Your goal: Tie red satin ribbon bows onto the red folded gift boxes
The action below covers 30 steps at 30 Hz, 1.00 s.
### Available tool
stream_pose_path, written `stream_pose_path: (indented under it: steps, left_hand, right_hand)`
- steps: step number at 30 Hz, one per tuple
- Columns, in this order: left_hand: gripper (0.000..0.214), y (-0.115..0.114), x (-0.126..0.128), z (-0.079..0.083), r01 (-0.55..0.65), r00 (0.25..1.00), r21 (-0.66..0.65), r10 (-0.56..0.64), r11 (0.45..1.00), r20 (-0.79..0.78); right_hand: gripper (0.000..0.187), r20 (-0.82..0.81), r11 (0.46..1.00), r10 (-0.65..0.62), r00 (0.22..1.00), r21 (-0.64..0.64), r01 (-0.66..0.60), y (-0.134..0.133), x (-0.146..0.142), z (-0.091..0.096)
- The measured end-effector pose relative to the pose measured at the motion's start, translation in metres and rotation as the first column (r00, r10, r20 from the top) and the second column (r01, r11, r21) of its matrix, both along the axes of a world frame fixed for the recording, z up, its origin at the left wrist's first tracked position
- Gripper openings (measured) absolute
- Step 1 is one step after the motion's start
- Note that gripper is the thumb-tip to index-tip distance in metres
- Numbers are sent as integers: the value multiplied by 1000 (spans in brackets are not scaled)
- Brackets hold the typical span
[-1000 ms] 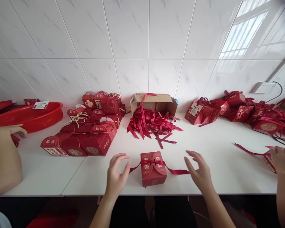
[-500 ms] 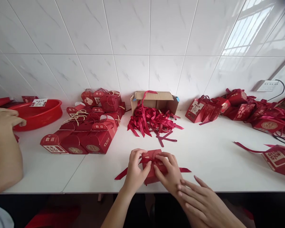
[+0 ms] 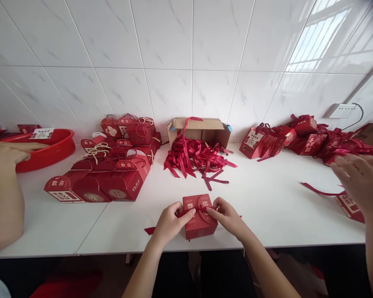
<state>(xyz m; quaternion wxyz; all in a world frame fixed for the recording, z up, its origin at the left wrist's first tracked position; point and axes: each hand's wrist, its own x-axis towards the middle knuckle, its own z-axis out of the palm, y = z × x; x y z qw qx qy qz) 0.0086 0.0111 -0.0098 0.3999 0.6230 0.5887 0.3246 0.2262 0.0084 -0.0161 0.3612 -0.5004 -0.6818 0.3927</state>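
In front of me a small red gift box (image 3: 200, 227) with pale lettering lies near the table's front edge. A dark red ribbon (image 3: 149, 230) crosses its top, knotted in the middle, with its ends trailing to both sides. My left hand (image 3: 170, 221) pinches the ribbon between thumb and fingers just left of the knot. On the other side, my right hand (image 3: 228, 216) grips the ribbon in the same way. Behind the box, a heap of red ribbons (image 3: 195, 155) spills out of an open cardboard box (image 3: 199, 123).
Red gift boxes (image 3: 121, 182) stand grouped at left, beside a red plastic basin (image 3: 49, 153) where another person's arm (image 3: 4, 194) reaches. More boxes (image 3: 251, 145) lie at right. Another person's hand (image 3: 360, 178) is raised there, near a ribboned box (image 3: 349, 205).
My hands have drawn apart, pulling the ribbon to both sides and showing the knot. The other person's hand has left my right wrist and moved far right. The view has shifted slightly.
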Motion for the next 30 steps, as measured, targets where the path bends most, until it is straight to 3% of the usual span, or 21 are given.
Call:
stream_pose_path:
  steps: [3, 5, 8, 14, 17, 20, 23, 30]
  left_hand:
    - [36, 1, 0, 0, 13, 998, 11, -14, 1000, 54]
    - [31, 1, 1, 2, 34, 992, 25, -36, 999, 124]
    - [28, 1, 1, 4, 50, 984, 35, -56, 998, 170]
    - [27, 0, 1, 7, 3, 989, 95, -17, 995, 145]
    - [29, 1, 3, 7, 5, 982, 97, -23, 995, 187]
    - [40, 3, 6, 5, -75, 971, 95, 51, 993, 233]
    - [48, 5, 7, 0, -166, 954, 97, 135, 981, 268]
    - [46, 9, 3, -6, -112, 956, 129, 71, 985, 286]
  right_hand:
    - [40, -197, 962, 98, 976, -232, -144, 9, -6, 0]
    - [46, -343, 919, 122, 931, -316, -237, 13, -3, 2]
    - [48, -397, 916, 149, 906, -291, -278, 16, 2, 5]
    - [49, -273, 937, 127, 954, -283, -206, 20, 1, 10]
    - [50, -252, 930, 156, 955, -287, -228, 20, 1, 12]
    - [50, -274, 927, 187, 943, -267, -262, 20, 0, 10]
    - [49, -284, 954, 146, 948, -215, -211, 20, 0, 5]
    - [47, -277, 970, 92, 956, -192, -149, 21, 4, 0]
